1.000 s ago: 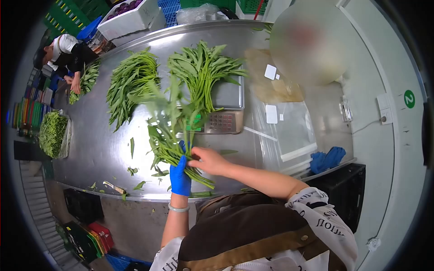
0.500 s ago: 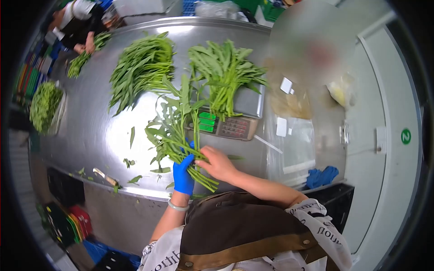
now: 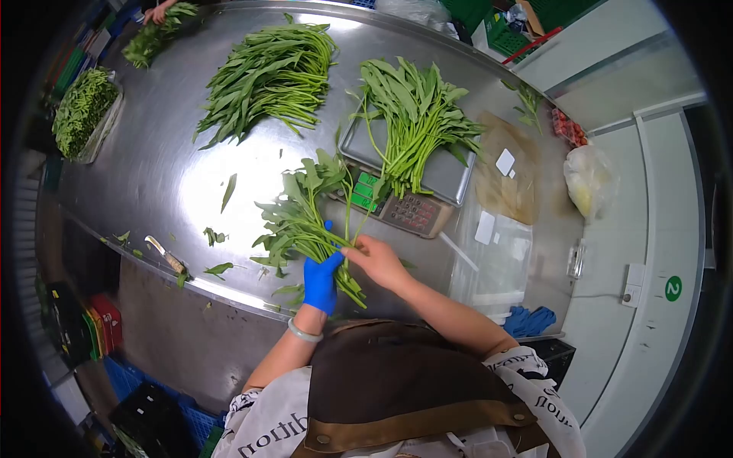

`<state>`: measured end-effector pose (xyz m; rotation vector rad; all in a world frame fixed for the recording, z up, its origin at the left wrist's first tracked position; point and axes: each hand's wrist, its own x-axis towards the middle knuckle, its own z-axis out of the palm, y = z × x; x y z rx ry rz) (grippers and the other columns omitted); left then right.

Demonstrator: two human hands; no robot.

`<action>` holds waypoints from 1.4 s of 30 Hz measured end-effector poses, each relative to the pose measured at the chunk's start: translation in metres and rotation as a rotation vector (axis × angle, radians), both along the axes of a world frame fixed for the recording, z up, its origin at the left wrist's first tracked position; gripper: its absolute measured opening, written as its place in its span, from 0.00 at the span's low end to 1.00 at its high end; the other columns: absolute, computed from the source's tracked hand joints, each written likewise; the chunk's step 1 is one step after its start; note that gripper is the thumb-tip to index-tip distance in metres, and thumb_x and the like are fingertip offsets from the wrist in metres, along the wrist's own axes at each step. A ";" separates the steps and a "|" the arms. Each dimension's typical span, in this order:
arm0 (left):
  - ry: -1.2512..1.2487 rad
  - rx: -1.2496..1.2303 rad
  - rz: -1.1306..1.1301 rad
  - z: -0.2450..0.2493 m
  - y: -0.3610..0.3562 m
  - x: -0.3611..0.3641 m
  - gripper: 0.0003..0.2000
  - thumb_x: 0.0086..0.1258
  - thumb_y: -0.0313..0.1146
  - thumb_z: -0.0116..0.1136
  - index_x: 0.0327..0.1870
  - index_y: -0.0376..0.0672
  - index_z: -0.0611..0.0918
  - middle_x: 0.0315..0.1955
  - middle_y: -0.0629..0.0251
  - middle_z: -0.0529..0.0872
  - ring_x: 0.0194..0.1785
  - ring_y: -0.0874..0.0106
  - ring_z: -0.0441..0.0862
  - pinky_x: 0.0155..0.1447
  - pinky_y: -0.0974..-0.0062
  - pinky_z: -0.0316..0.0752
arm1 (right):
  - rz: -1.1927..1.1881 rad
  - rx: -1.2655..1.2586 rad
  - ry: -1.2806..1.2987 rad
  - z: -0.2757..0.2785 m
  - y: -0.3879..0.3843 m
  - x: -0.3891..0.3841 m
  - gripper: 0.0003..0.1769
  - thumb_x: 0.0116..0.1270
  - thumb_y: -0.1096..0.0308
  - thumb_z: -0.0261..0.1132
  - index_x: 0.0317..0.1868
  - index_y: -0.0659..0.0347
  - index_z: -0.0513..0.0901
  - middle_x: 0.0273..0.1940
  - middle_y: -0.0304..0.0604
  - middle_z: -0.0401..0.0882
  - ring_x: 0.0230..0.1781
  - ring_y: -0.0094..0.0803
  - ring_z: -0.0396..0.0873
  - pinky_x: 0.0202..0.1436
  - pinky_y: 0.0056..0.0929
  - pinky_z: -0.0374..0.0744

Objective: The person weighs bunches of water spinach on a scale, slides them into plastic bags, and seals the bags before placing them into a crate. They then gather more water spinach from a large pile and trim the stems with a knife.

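My left hand (image 3: 321,279), in a blue glove, grips a bunch of leafy green stalks (image 3: 301,217) by the stems, just above the steel table (image 3: 160,175). Bare, my right hand (image 3: 376,259) pinches stalks of the same bunch right beside the glove. Behind the bunch stands a weighing scale (image 3: 412,200) with another bundle of greens (image 3: 416,114) lying on its pan. A bigger heap of greens (image 3: 267,72) lies on the table to the left of the scale.
A small knife (image 3: 165,254) and leaf scraps lie near the table's front edge. Clear plastic bags (image 3: 496,252) and blue gloves (image 3: 531,320) are at the right. Another person's hand (image 3: 159,11) works greens at the far left. Crates stand below the table.
The view has swung so the table sits lower and more to the left. Both hands stay on the bunch, which now tilts further left toward the table.
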<state>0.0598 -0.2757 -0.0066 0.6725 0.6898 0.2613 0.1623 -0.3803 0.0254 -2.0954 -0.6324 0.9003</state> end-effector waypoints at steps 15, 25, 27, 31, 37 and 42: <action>0.214 -0.053 0.051 -0.019 0.004 -0.018 0.20 0.61 0.23 0.58 0.56 0.37 0.76 0.43 0.64 0.83 0.45 0.74 0.80 0.48 0.77 0.75 | -0.112 0.220 0.219 -0.032 0.010 -0.013 0.17 0.63 0.66 0.63 0.46 0.66 0.67 0.40 0.53 0.80 0.43 0.42 0.79 0.47 0.34 0.74; 0.238 0.132 0.207 -0.012 0.021 -0.010 0.13 0.67 0.27 0.56 0.52 0.37 0.77 0.33 0.68 0.79 0.33 0.78 0.74 0.37 0.80 0.70 | -0.583 0.730 -0.182 0.107 0.024 0.082 0.17 0.73 0.68 0.53 0.58 0.64 0.66 0.29 0.35 0.71 0.25 0.19 0.70 0.29 0.21 0.72; 0.149 0.281 0.285 0.003 0.035 0.001 0.11 0.68 0.27 0.55 0.51 0.36 0.77 0.30 0.69 0.78 0.32 0.79 0.73 0.37 0.81 0.68 | -0.595 0.891 -0.248 0.122 0.016 0.127 0.13 0.73 0.67 0.52 0.54 0.64 0.68 0.27 0.34 0.69 0.23 0.19 0.68 0.27 0.20 0.70; 0.094 0.497 0.349 0.016 0.074 0.018 0.10 0.70 0.25 0.53 0.50 0.33 0.77 0.31 0.69 0.77 0.34 0.80 0.71 0.39 0.83 0.65 | -0.650 0.580 -0.291 0.078 -0.001 0.191 0.16 0.72 0.65 0.53 0.55 0.66 0.69 0.29 0.43 0.74 0.26 0.30 0.73 0.30 0.28 0.73; 0.189 0.261 0.198 -0.056 0.143 0.024 0.12 0.67 0.25 0.57 0.50 0.36 0.79 0.30 0.70 0.78 0.30 0.80 0.72 0.33 0.83 0.68 | -0.442 0.037 -0.658 -0.004 -0.039 0.181 0.25 0.64 0.64 0.62 0.58 0.68 0.70 0.54 0.58 0.72 0.58 0.55 0.68 0.61 0.44 0.68; 0.324 0.180 0.096 -0.103 0.189 -0.006 0.15 0.65 0.25 0.59 0.53 0.40 0.79 0.33 0.71 0.81 0.28 0.81 0.74 0.30 0.83 0.69 | -0.524 -0.004 -0.902 -0.018 -0.127 0.184 0.24 0.59 0.69 0.63 0.56 0.66 0.71 0.53 0.54 0.72 0.55 0.51 0.69 0.61 0.43 0.68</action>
